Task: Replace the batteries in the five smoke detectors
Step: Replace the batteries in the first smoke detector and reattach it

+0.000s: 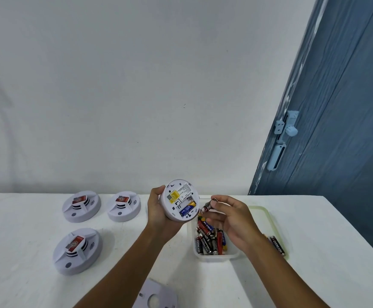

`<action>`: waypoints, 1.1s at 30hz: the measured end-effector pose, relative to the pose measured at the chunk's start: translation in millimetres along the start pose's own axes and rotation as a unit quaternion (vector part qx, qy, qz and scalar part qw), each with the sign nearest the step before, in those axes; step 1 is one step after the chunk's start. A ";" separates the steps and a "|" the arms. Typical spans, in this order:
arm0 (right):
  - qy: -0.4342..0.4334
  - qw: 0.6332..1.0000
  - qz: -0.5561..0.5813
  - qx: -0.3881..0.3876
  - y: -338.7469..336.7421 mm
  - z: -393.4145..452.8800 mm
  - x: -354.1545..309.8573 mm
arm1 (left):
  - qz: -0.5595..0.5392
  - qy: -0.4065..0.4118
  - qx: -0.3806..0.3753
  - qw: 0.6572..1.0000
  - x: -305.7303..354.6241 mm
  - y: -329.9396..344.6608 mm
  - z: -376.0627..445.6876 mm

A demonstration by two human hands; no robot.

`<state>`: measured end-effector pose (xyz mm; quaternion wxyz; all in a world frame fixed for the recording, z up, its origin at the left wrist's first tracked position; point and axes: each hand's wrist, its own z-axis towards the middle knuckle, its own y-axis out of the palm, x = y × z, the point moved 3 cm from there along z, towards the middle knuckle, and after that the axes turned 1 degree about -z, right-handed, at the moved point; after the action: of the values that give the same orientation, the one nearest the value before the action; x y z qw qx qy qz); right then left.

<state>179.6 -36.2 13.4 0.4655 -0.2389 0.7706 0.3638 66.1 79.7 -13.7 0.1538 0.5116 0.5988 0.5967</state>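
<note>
Two hands raised, left hand [158, 211] gripping detector [179, 199], right hand [232, 218] pinching battery [208, 206].

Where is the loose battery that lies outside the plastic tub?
In the head view, the loose battery lies on the tub's lid at the table's right side, just right of the right forearm and the battery tub.

white table [36, 285] | pale wall [136, 85] | blue door [347, 107], pale latch [286, 127]
</note>
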 end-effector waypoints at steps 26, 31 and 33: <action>-0.107 0.970 -0.214 -0.037 30.4 -12.8 4.0 | 0.091 0.031 0.039 0.995 -4.4 2.3 1.0; -0.122 0.964 -0.235 0.018 27.5 -7.0 1.6 | 0.053 0.016 0.033 0.998 -9.4 11.4 2.7; -0.119 0.961 -0.245 0.050 25.3 -4.4 1.9 | 0.045 0.013 0.028 0.998 -11.4 15.1 3.5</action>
<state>158.6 -24.0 21.6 0.6403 -0.3519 0.6446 0.2252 80.3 69.0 -6.3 0.1042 0.5343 0.5933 0.5930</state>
